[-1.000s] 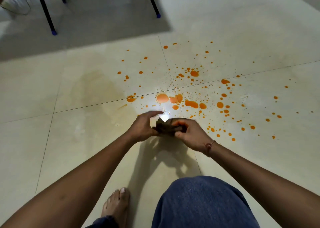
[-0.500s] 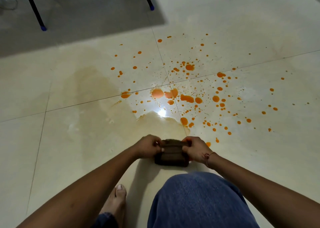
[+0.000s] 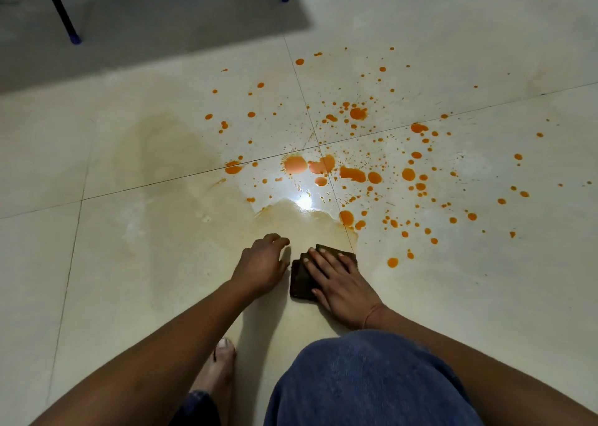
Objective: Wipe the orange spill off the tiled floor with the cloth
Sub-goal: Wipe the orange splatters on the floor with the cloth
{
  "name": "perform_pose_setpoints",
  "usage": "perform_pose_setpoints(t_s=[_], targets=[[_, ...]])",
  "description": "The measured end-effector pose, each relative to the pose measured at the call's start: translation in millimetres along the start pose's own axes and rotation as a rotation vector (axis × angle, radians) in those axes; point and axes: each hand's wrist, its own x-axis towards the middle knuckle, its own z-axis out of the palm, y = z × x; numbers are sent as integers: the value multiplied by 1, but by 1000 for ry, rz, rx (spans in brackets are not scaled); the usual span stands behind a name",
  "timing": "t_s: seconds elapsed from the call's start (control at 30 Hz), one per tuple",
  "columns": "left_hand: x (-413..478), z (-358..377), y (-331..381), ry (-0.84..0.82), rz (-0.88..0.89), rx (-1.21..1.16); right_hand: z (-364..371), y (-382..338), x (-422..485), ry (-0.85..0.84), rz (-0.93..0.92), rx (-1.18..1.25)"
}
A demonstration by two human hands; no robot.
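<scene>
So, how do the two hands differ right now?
The right hand lies flat with fingers spread on the dark cloth; the left hand has loosely curled fingers and holds nothing. The right hand covers the cloth; the left hand sits beside it, apart. Both are short of the orange spill.

Cloth (image 3: 299, 283) half hidden under right hand (image 3: 343, 286).

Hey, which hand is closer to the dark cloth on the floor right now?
Right. The right hand lies flat on the cloth; the left hand is just to its left, not touching it.
</scene>
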Motion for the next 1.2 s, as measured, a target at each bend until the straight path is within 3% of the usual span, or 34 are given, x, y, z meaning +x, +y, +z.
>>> perform_pose_setpoints(t_s=[0.17,0.33,0.43,0.5,0.57,0.67,0.73,0.77,0.87,0.93,1.0,1.07,1.13,1.2], targets=[[-7,2,3,-142,105,165,14,31,-77,50,169,83],[13,12,25,-179,93,157,-11,89,-31,251,697,134],[19,17,29,-159,82,150,3,44,4,244,527,93],[18,17,27,-167,84,161,17,13,-32,156,338,94],[17,14,24,-188,93,172,13,20,-86,153,287,130],[19,9,25,-189,106,169,-1,101,-105,270,555,135],[21,9,25,-193,110,161,-22,141,-54,340,843,161],[23,9,24,-192,116,165,-30,140,-17,358,867,172],[25,11,19,-176,138,177,-13,72,49,311,525,112],[24,8,15,-149,154,194,2,31,14,218,282,86],[23,4,9,-136,157,224,3,37,-46,167,182,101],[22,2,5,-162,137,221,-3,79,-56,189,239,101],[23,1,4,-200,128,211,-20,107,-4,286,477,101],[24,2,4,-199,133,204,-26,85,43,273,551,116]])
